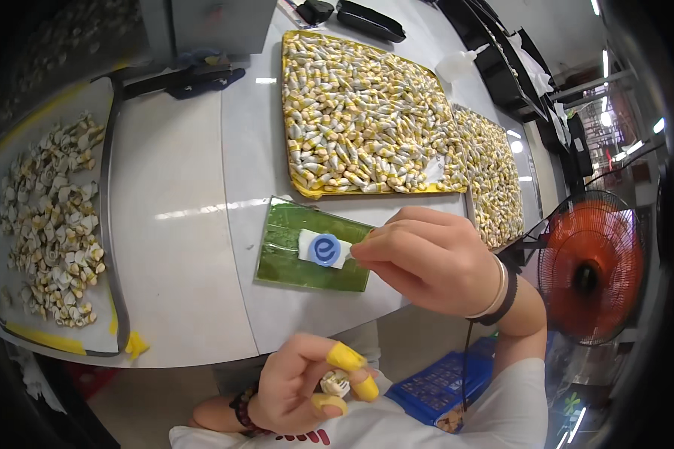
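My left hand [292,389], with yellow covers on its fingertips, is near my chest. Its fingers are closed round a small white piece [335,383] with darker marks. Over the table, my right hand [438,258] has its thumb and fingers pinched together at the right edge of a white pad [305,243]. Whatever those fingertips hold is too small to make out. On the pad sits a round blue disc [324,250] with a dark blue curved mark. Pad and disc rest on a green glass-like plate [281,262] near the table's front edge.
A large yellow-edged tray [314,193] of small white-and-yellow cone-shaped pieces lies beyond the plate. A second full tray [494,179] adjoins it. At left, another tray [112,224] holds loose pieces. A white squeeze bottle [457,66] and black case [371,21] stand behind; an orange fan [588,266] is right.
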Tool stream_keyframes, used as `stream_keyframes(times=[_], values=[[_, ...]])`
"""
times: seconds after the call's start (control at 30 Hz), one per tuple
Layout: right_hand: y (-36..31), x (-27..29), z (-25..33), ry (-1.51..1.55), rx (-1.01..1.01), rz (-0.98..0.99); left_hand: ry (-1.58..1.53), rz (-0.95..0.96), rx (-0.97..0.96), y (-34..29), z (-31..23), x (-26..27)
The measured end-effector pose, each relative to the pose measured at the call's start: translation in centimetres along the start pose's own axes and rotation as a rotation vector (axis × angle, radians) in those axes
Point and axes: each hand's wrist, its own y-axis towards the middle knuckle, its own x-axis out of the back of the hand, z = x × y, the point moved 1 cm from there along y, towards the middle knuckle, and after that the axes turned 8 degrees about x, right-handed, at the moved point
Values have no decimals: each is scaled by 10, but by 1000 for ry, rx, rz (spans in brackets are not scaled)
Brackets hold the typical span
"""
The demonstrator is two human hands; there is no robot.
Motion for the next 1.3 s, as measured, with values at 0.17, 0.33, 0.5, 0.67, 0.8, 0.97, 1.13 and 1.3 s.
stream_keyframes(times=[0.17, 0.33, 0.5, 0.67, 0.8, 0.97, 1.13, 1.3], values=[[7, -7, -4, -79, 93, 66, 104, 77, -41, 7, -8, 10], [10, -12, -3, -165, 141, 131, 92, 6, -76, 12, -18, 8], [11, -16, 6, -188, 169, 195, 215, -49, -120, 12, -21, 9], [11, -18, 12, -161, 133, 70, 585, -89, -222, 14, -31, 11], [5, -2, 24, 148, -29, -150, 755, -157, -262, 15, -38, 9], [-26, 2, 41, 500, -22, -287, 854, -131, -260, 23, -36, 9], [-38, -7, 45, 493, -43, -330, 1029, -92, -248, 28, -35, 2], [-40, -4, 51, 366, -68, -283, 1166, -64, -323, 30, -29, -2]])
